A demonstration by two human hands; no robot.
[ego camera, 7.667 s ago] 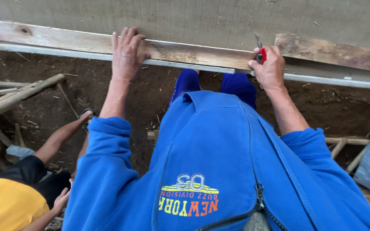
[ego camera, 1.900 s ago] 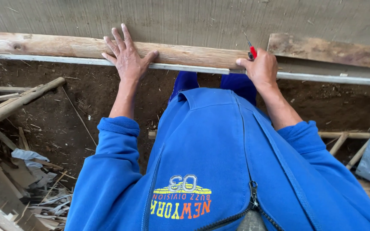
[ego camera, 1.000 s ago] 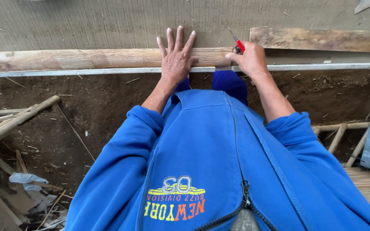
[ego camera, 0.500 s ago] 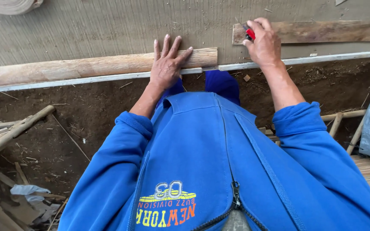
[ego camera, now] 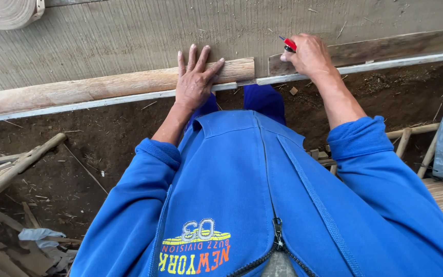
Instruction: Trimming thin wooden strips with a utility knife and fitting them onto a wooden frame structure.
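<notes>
Grip status: we find the right hand (ego camera: pixel 311 55) closed on a red marker (ego camera: pixel 289 44) beside the slat (ego camera: pixel 114 84) end; left hand (ego camera: pixel 195 82) presses flat, fingers spread. Marking appears unfinished.

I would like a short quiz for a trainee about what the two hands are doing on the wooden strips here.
1. True or false: the left hand lies flat, fingers spread, on the pale wooden strip.
2. What does the right hand hold? A) a red and black tool B) a hammer C) a paint brush
3. Fill in: between the pale wooden strip and the darker strip there is a small ____.

Key: 1 true; 2 A; 3 gap.
</notes>
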